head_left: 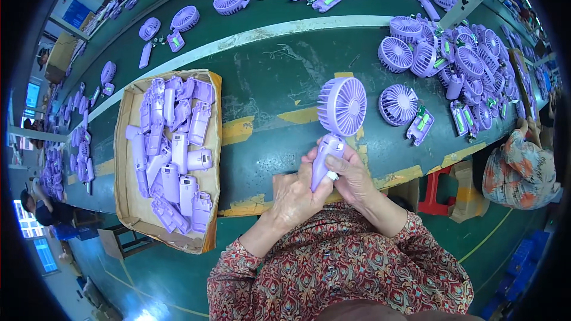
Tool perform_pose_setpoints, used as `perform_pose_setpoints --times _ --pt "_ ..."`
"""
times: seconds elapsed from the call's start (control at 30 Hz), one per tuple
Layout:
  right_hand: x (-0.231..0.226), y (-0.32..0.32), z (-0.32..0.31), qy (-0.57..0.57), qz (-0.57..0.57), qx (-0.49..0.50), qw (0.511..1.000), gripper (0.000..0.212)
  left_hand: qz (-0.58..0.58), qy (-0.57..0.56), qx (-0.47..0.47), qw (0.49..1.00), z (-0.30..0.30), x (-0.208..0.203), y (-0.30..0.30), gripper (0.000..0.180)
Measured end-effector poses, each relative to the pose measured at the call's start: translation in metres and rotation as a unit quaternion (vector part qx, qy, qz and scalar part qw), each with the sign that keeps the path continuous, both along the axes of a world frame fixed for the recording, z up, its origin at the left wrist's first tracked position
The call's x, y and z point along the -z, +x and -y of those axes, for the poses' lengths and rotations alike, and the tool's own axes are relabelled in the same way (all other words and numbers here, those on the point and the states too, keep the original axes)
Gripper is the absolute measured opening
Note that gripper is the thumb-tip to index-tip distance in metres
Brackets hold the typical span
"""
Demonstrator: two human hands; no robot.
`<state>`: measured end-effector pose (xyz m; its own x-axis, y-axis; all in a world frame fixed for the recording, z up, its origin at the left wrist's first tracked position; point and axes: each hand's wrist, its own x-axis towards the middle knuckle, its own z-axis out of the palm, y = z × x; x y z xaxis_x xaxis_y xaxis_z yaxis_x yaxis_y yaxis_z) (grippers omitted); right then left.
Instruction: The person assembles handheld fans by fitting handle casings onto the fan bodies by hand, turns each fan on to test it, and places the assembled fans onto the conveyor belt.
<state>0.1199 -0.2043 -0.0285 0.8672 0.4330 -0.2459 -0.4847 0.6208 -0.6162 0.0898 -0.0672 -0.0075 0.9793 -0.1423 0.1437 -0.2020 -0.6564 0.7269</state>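
Between my hands, over the front edge of the green bench, I hold a purple handheld fan [344, 107] upright, its round slatted head facing up and away from me. My left hand [300, 195] is closed around the lower left of its handle. On the right of the handle, my right hand [352, 175] is closed too, with the thumb across the front by a small white piece [332, 175]. The foot of the handle is hidden by my fingers. Just right of the held fan lies a fan head [398, 105] with a green-marked handle half [421, 126] wired to it.
A cardboard box [218, 142] of purple handle shells stands to the left. At the right is a large heap of fan parts [470, 59]. Beyond a pale strip [256, 35], more fan heads [231, 2] lie along the bench. Another person [517, 169] sits at the right, near a red stool [436, 193].
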Motion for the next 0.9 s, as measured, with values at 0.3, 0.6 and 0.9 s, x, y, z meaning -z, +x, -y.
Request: perform_pose_setpoints --times 0.3,0.6,0.9 --pt "-0.005 0.013 -0.004 0.013 0.011 -0.02 1.0 0.047 -0.046 -0.076 -0.002 0.996 -0.009 0.001 0.01 0.037" --pt "-0.024 0.07 -0.004 -0.252 0.148 -0.027 0.956 0.034 -0.162 -0.316 0.047 0.934 -0.011 0.029 0.051 0.039" --pt "-0.037 0.197 -0.021 -0.24 0.179 -0.269 0.915 0.073 -0.143 -0.529 -0.049 0.835 -0.039 0.03 0.098 0.031"
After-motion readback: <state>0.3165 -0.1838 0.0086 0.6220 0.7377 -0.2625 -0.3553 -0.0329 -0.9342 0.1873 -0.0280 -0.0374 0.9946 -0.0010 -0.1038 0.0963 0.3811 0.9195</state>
